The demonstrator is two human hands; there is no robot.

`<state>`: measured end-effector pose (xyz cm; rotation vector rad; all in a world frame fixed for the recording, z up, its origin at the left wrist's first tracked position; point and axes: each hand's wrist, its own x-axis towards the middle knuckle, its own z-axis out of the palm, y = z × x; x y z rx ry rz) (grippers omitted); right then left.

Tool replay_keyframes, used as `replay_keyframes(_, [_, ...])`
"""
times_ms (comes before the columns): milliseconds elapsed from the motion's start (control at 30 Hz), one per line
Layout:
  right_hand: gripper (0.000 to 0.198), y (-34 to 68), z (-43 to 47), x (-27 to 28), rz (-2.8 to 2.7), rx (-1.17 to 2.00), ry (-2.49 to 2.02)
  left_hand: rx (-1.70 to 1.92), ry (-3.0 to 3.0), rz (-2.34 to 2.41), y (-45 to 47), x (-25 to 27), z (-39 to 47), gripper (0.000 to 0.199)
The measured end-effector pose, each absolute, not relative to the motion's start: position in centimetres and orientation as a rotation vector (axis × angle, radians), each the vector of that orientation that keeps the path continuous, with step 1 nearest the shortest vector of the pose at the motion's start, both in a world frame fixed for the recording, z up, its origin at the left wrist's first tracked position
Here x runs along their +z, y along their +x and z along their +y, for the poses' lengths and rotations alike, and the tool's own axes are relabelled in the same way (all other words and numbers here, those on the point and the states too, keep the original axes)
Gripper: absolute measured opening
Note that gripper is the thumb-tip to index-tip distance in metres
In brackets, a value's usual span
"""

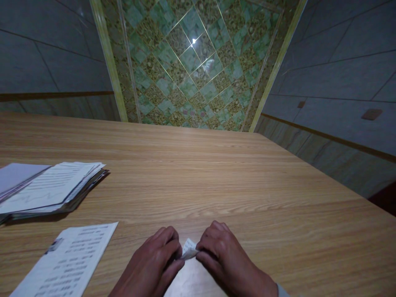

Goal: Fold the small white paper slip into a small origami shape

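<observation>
A small folded piece of paper (pixel 189 249) with print on it is stretched between my two hands, close over the wooden table near the bottom centre. My left hand (pixel 154 262) pinches its left end between thumb and curled fingers. At its right end, my right hand (pixel 224 260) grips it the same way. The fingers cover both ends of the paper, and only its middle shows, with one pointed corner sticking up.
A printed sheet (pixel 72 260) lies on the wooden table (pixel 198 173) left of my hands. Behind it rests an open stack of written pages (pixel 52 185). Beyond the far table edge is a patterned green tile wall (pixel 173 82), flanked by grey tiled walls (pixel 334 78).
</observation>
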<state>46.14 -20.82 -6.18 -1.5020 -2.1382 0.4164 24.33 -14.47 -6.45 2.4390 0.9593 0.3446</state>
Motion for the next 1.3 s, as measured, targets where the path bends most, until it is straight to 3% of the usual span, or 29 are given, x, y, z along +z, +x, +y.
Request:
replay_keyframes(200, [0.009,45.8,-20.6,-6.2,-2.079,0.43,-1.528,0.386,2.389,0.986,24.5,-6.6,-14.4,0.022])
replay_keyframes(900, [0.022,44.9,-20.3,-6.7,-2.042,0.336,-1.661,0.479,2.54,0.987,24.8,-8.5,-14.3,0.007])
replay_keyframes(1033, [0.021,44.7,-20.5,-6.1,-2.014,0.385,-1.69,0.535,2.687,0.864,24.8,-9.6,-14.3,0.02])
replay_keyframes(1300, [0.024,44.8,-20.7,-5.6,-1.886,0.507,-1.736,0.574,2.605,0.874,24.8,-9.0,-14.5,0.012])
